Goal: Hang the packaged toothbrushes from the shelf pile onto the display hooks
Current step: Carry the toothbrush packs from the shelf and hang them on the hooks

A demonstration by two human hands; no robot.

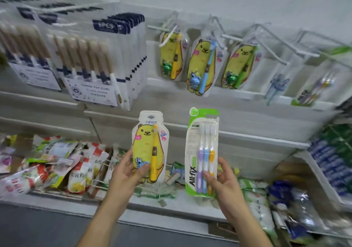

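Note:
My left hand (127,168) grips the lower edge of a yellow bear-shaped pack (149,143) holding a yellow child's toothbrush, upright. My right hand (222,176) pinches the bottom of a green and white All-fix pack (202,151) with three toothbrushes, also upright. Both packs are held in front of the shelf, below the display hooks (270,42). Three bear packs (202,65) hang on the hooks above. Another All-fix pack (312,88) hangs at the far right. The shelf pile (177,172) lies behind my hands, partly hidden.
Boxes of six-piece toothbrush sets (91,61) hang at the upper left. Mixed snack bags (57,162) fill the lower left shelf. Blue and white packages (297,208) crowd the lower right. Several wire hooks at the upper right carry little or nothing.

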